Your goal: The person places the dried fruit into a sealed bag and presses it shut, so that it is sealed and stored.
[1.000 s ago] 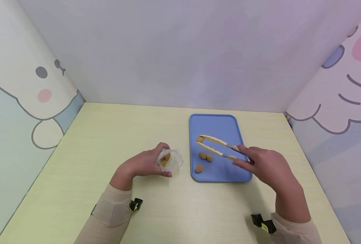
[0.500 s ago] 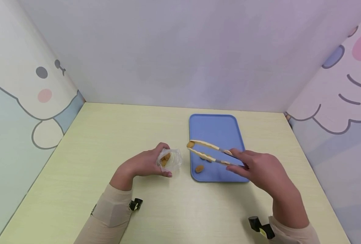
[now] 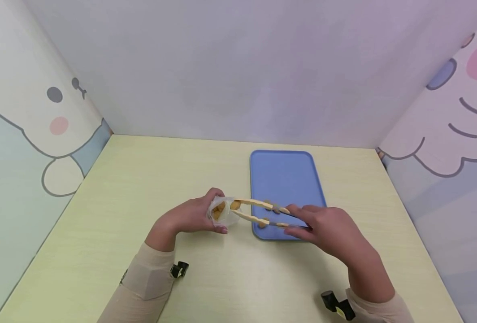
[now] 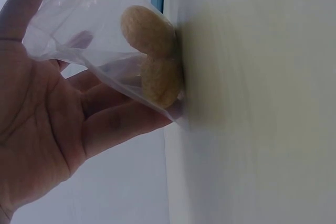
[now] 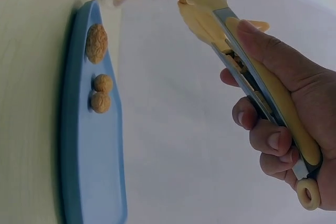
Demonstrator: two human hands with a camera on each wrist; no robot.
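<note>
My left hand [image 3: 192, 216] holds a clear plastic bag [image 3: 227, 220] upright on the table, thumb and fingers spread around its sides and its mouth open. Inside lie several brown walnuts [image 4: 149, 31], seen through the film in the left wrist view. My right hand [image 3: 327, 229] grips yellow-tipped metal tongs [image 5: 286, 103] by the handles. Between the tong tips is one walnut [image 3: 235, 205], over the right side of the bag's mouth. Three wrinkled walnuts [image 5: 97, 43] lie on the blue tray [image 3: 283, 175], partly hidden behind the tongs in the head view.
The tray lies flat on a pale wooden table [image 3: 149, 166], right of the bag. A plain light wall [image 3: 238, 72] rises behind the table, with cartoon-printed panels [image 3: 28, 148] at either side. Black camera mounts [image 3: 179, 270] sit at both wrists.
My right hand has carried the tongs and their walnut left and toward me, from over the tray to the bag's mouth. My left hand and the bag have stayed in place.
</note>
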